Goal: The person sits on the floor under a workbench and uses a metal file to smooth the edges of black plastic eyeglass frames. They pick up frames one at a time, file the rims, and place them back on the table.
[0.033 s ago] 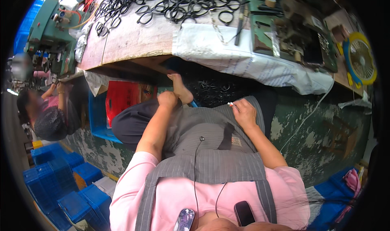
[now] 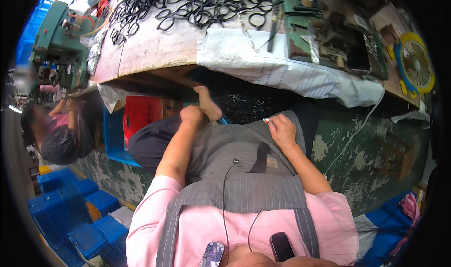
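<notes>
My left hand is closed and rests by my raised knee, right beside a bare foot. Its fingers are turned away, so whatever they hold, if anything, is hidden. Over the right side of my lap, my right hand pinches a small white-and-red object between thumb and fingers; it is too small to name. A grey striped apron covers my lap beneath both hands. Many black ring-shaped pieces, joined in pairs like scissor handles, lie piled on the table beyond.
A worktable spans the far side, partly covered by a white sheet. A green machine and a yellow-blue fan stand right. Blue crates stack at left, where another person sits. More black pieces lie below the table.
The view has shifted slightly, so the table items appear a little further left. Both hands keep nearly the same place and grip.
</notes>
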`<state>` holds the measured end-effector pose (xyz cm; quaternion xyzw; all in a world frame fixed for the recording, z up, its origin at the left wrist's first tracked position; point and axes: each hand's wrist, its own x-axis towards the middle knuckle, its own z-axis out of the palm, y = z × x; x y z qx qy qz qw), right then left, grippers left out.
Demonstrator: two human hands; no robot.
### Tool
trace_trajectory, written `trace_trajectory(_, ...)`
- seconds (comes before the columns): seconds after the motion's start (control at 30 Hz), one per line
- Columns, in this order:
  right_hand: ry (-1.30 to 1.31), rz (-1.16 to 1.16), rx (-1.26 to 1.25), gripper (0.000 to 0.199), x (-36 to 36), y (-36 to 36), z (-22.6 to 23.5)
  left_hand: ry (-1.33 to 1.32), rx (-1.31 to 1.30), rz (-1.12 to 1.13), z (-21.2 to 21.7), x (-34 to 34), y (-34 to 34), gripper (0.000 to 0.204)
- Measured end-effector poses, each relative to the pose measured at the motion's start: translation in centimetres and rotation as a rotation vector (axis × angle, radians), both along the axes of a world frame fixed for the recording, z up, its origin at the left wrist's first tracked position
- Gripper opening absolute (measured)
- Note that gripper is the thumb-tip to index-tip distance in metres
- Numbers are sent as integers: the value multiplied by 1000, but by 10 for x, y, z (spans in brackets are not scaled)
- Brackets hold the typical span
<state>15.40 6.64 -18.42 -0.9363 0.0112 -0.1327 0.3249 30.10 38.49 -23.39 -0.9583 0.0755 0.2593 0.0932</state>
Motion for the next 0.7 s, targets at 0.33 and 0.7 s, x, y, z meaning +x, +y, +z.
trace_trajectory(0.33,-65,-26,99,7,28,5,-6,334,-24,-73,65,-16,-16,81)
trace_trajectory(0.7,134,-190,242,15,53,4,-33,78,-225,-210,105,-64,-40,60)
